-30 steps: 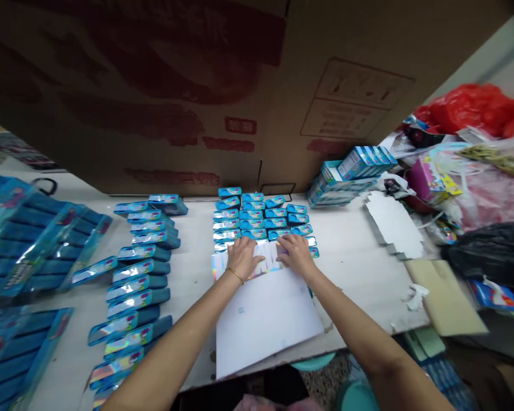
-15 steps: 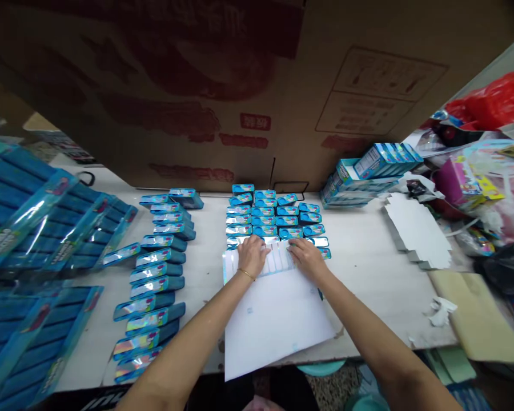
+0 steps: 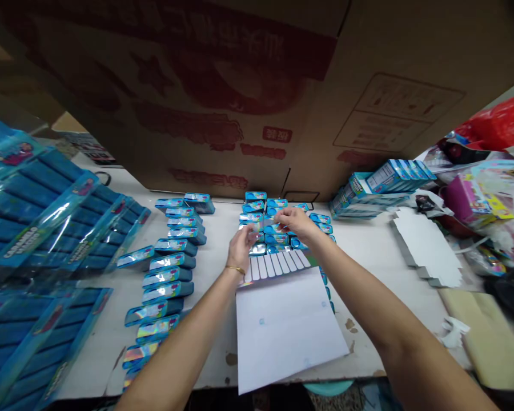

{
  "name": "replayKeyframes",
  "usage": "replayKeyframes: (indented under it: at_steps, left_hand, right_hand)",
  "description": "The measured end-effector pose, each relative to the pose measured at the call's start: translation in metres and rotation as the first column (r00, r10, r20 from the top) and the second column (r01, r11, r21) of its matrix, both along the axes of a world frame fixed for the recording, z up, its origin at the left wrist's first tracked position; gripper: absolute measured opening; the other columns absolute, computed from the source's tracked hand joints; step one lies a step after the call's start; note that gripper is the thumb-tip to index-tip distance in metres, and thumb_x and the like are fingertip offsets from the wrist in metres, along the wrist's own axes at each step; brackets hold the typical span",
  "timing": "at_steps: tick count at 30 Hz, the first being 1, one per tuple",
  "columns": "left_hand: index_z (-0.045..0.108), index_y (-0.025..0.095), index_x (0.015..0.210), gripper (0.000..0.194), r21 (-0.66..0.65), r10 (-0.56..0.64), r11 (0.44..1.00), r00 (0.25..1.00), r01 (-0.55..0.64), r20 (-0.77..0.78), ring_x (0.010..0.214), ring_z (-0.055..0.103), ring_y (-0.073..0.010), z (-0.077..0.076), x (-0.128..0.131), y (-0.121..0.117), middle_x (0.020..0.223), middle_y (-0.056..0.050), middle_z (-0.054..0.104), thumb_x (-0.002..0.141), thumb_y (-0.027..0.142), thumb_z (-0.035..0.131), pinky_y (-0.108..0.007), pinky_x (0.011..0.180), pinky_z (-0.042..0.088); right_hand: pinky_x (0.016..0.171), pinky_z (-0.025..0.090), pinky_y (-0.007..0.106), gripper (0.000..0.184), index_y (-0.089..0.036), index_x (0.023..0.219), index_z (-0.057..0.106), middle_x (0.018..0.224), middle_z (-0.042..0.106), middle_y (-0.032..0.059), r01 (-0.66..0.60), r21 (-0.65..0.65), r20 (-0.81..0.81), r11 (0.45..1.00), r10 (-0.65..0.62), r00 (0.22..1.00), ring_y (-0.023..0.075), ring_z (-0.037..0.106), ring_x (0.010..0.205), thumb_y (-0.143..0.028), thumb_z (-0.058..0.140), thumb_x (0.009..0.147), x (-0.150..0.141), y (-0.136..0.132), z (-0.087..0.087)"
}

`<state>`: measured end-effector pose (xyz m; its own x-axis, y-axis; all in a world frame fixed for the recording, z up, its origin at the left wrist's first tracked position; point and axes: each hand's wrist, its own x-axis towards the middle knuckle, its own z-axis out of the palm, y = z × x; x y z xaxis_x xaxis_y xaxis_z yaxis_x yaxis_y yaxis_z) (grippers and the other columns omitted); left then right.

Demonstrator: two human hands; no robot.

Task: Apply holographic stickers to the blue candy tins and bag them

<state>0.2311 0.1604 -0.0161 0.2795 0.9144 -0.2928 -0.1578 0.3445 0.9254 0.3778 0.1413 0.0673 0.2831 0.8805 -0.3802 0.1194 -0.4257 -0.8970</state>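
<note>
Sheet, right hand curled beyond

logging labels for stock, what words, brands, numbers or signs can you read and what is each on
"CARAMELO": clear-wrapped stack of blue boxes; the line below it is blurred.
"汕头市", probably: big brown cardboard box; its other red characters and framed signs are too dim.
Small blue rounded-end boxes, blue-and-white display carton: print too small or blurred.
Flat white paper sheet: faint blue marks, unreadable.

Blue packs at L read "CARAMELO", 2nd wd blurred; red Chinese txt on carton unclear.
</note>
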Motion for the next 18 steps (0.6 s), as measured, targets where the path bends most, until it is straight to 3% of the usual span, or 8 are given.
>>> replayKeyframes:
  at_steps: [3, 5, 8, 12, 15, 18]
  left_hand:
    - [0.056, 0.012, 0.089, 0.043, -0.152, 0.075, 0.987, 0.989, -0.055, 0.130, 0.071, 0.058, -0.0128, 0.010, -0.009, 0.028, 0.078, -0.004, 0.059, 0.068, 0.050, 0.051, -0.028, 0.069, 0.045]
    - [0.056, 0.012, 0.087, 0.041, -0.146, 0.092, 0.986, 0.991, -0.078, 0.093, 0.062, 0.055, -0.0091, 0.009, -0.013, 0.046, 0.071, -0.001, 0.057, 0.057, 0.038, 0.065, -0.025, 0.065, 0.044]
    - [0.057, 0.012, 0.088, 0.042, -0.059, 0.106, 0.993, 0.994, -0.107, -0.009, 0.056, 0.051, -0.0066, -0.004, -0.016, 0.071, 0.064, 0.003, 0.054, 0.049, 0.024, 0.068, -0.023, 0.061, 0.044]
    - [0.057, 0.011, 0.090, 0.038, 0.032, 0.163, 0.987, 0.975, -0.159, -0.154, 0.056, 0.053, -0.0075, -0.025, -0.011, 0.103, 0.063, 0.003, 0.054, 0.054, 0.018, 0.062, -0.023, 0.059, 0.046]
    - [0.056, 0.012, 0.092, 0.035, 0.025, 0.169, 0.986, 0.964, -0.168, -0.207, 0.055, 0.055, -0.0078, -0.037, -0.003, 0.119, 0.064, 0.002, 0.055, 0.057, 0.014, 0.058, -0.023, 0.059, 0.047]
    - [0.056, 0.013, 0.092, 0.032, -0.003, 0.171, 0.984, 0.960, -0.176, -0.221, 0.054, 0.057, -0.0086, -0.046, 0.004, 0.126, 0.064, 0.002, 0.057, 0.060, 0.011, 0.057, -0.024, 0.060, 0.048]
  right_hand:
    - [0.041, 0.035, 0.015, 0.004, -0.014, 0.062, 0.053, 0.049, 0.051, -0.0040, 0.044, -0.049, -0.059, 0.998, -0.047, 0.997, 0.0057, 0.048, 0.044, -0.016, 0.053, 0.064, -0.012, 0.017, -0.017]
    - [0.040, 0.035, 0.015, 0.004, -0.015, 0.062, 0.053, 0.048, 0.051, -0.0044, 0.072, -0.074, -0.064, 0.995, -0.077, 0.995, 0.0060, 0.047, 0.042, -0.018, 0.053, 0.064, -0.018, 0.029, -0.028]
    - [0.040, 0.034, 0.016, 0.007, -0.015, 0.060, 0.053, 0.047, 0.049, -0.0056, 0.110, -0.031, -0.010, 0.993, -0.110, 0.994, 0.0062, 0.046, 0.042, -0.020, 0.057, 0.063, -0.023, 0.052, -0.047]
    - [0.048, 0.036, 0.017, 0.010, -0.015, 0.057, 0.055, 0.050, 0.050, -0.0051, 0.100, 0.031, 0.258, 0.995, -0.104, 0.961, 0.0071, 0.047, 0.048, -0.021, 0.059, 0.063, -0.022, 0.087, -0.074]
    - [0.054, 0.037, 0.019, 0.008, -0.016, 0.059, 0.059, 0.057, 0.056, -0.0027, 0.070, 0.017, 0.475, 0.997, -0.070, 0.877, 0.0091, 0.051, 0.056, -0.022, 0.059, 0.065, -0.017, 0.104, -0.088]
    - [0.056, 0.038, 0.019, 0.009, -0.017, 0.063, 0.062, 0.063, 0.060, -0.0006, 0.074, -0.025, 0.563, 0.997, -0.047, 0.825, 0.0104, 0.053, 0.061, -0.023, 0.058, 0.068, -0.014, 0.110, -0.094]
